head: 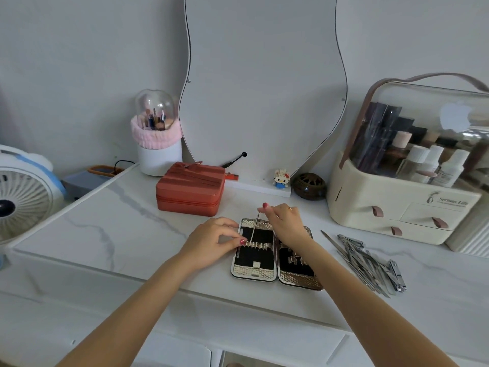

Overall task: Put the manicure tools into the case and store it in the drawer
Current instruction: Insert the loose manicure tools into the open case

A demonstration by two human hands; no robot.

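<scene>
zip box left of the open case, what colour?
Terracotta red zip box, clearest in the head view.

Case (pixel 275 271): silver, textured shell, lying open flat on the marble top; black lining, metal holder strip across the left half.
Thin tool (pixel 254 229): slanted (tip apparently in the strip).
Loose tools (pixel 370 260): steel pile, right of case.
</scene>
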